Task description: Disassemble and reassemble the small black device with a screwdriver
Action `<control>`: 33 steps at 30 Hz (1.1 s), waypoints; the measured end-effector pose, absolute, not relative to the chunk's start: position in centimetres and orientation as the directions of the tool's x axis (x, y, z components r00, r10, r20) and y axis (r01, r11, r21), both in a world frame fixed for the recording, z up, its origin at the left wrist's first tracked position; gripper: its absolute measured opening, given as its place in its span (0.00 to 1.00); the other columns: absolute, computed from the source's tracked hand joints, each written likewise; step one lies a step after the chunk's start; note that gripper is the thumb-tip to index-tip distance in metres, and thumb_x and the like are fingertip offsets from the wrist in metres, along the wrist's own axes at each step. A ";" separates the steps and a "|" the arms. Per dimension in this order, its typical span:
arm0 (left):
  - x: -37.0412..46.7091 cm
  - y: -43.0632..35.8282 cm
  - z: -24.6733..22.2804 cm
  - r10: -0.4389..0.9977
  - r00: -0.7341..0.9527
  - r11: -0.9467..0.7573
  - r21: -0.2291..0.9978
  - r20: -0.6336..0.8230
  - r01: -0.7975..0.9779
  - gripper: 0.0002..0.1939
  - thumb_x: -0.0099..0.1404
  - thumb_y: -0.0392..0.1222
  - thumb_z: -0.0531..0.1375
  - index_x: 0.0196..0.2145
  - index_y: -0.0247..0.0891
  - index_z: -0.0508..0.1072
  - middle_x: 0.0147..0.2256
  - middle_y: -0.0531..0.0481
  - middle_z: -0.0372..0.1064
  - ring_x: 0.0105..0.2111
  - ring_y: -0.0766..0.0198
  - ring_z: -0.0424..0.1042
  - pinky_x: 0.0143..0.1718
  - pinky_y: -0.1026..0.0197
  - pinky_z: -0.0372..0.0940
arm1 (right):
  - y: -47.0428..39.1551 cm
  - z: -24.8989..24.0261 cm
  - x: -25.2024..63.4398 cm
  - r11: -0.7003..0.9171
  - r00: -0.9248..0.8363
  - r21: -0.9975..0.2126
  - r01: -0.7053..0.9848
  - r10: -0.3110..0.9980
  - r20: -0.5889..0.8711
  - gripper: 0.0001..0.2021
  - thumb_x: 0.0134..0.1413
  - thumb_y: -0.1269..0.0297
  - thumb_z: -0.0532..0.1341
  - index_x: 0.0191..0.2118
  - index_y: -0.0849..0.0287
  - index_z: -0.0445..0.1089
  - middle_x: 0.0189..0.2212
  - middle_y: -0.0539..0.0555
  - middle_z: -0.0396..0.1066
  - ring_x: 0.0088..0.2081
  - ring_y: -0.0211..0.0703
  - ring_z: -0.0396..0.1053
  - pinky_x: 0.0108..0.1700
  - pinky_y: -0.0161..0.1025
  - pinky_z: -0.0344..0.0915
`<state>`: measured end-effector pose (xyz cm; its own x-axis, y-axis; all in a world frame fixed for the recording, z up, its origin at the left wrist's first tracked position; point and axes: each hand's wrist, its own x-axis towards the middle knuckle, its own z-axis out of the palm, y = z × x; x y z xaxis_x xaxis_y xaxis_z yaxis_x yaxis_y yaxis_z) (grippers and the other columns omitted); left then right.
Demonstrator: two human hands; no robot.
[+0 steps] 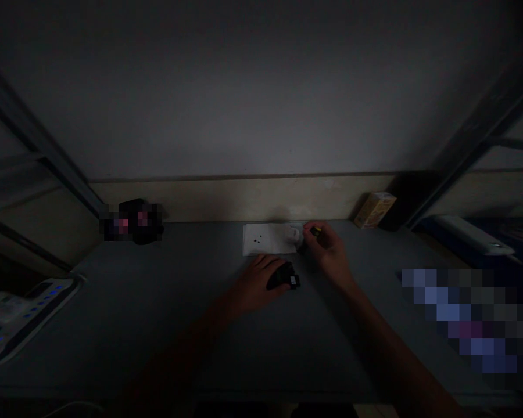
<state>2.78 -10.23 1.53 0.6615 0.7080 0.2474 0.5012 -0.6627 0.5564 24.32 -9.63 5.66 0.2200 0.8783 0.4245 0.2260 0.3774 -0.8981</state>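
My left hand (258, 283) is wrapped round a small black device (283, 276) at the middle of the grey table. My right hand (326, 251), to the right and a little farther off, pinches a small black and yellow object (315, 231); dim light hides its details. A white paper (272, 238) lies flat just beyond my left hand, with several tiny dark pieces (257, 240) on its left half. Some small pale thing (293, 234) sits at the paper's right end, beside my right fingertips.
A yellow box (375, 209) stands at the back right by the wall. Dark items (135, 222) sit at the back left. At the left edge lies a white device (39, 307) with blue marks. Blurred-out items (457, 319) are on the right.
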 end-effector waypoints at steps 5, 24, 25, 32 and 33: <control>2.8 -10.1 1.3 0.710 0.661 -0.659 0.561 0.243 0.502 0.27 0.71 0.50 0.63 0.65 0.47 0.65 0.62 0.47 0.65 0.63 0.52 0.62 0.66 0.46 0.61 | -9.6 5.7 24.6 0.353 0.192 -0.917 0.188 0.902 0.386 0.13 0.64 0.53 0.63 0.50 0.50 0.72 0.33 0.50 0.71 0.33 0.45 0.69 0.37 0.43 0.67; 2.8 -10.3 1.4 0.703 0.656 -0.680 0.529 0.275 0.507 0.26 0.71 0.48 0.64 0.64 0.46 0.66 0.61 0.48 0.67 0.62 0.52 0.63 0.66 0.49 0.61 | -9.8 5.6 24.7 0.392 0.178 -0.883 0.258 0.879 0.442 0.13 0.65 0.52 0.63 0.50 0.47 0.75 0.38 0.52 0.74 0.40 0.47 0.71 0.44 0.46 0.68; 2.8 -10.3 1.3 0.704 0.654 -0.679 0.529 0.275 0.509 0.26 0.71 0.48 0.64 0.64 0.45 0.66 0.61 0.47 0.67 0.62 0.52 0.63 0.66 0.49 0.61 | -9.8 5.6 24.7 0.395 0.172 -0.889 0.231 0.883 0.437 0.14 0.66 0.52 0.62 0.53 0.46 0.74 0.39 0.52 0.74 0.40 0.47 0.72 0.44 0.46 0.69; 2.8 -10.2 1.0 0.709 0.654 -0.668 0.549 0.264 0.502 0.28 0.70 0.48 0.65 0.65 0.46 0.66 0.62 0.47 0.66 0.62 0.51 0.63 0.66 0.47 0.60 | -9.7 5.1 24.5 0.432 0.108 -0.888 0.157 0.886 0.450 0.12 0.67 0.51 0.60 0.50 0.48 0.73 0.43 0.54 0.75 0.45 0.48 0.73 0.46 0.46 0.70; 2.8 -10.2 1.1 0.709 0.654 -0.667 0.551 0.264 0.501 0.27 0.70 0.48 0.65 0.65 0.47 0.66 0.61 0.47 0.67 0.62 0.51 0.63 0.66 0.47 0.61 | -9.7 5.1 24.4 0.433 0.126 -0.880 0.195 0.879 0.460 0.12 0.65 0.51 0.62 0.48 0.49 0.73 0.43 0.54 0.75 0.44 0.48 0.73 0.45 0.45 0.70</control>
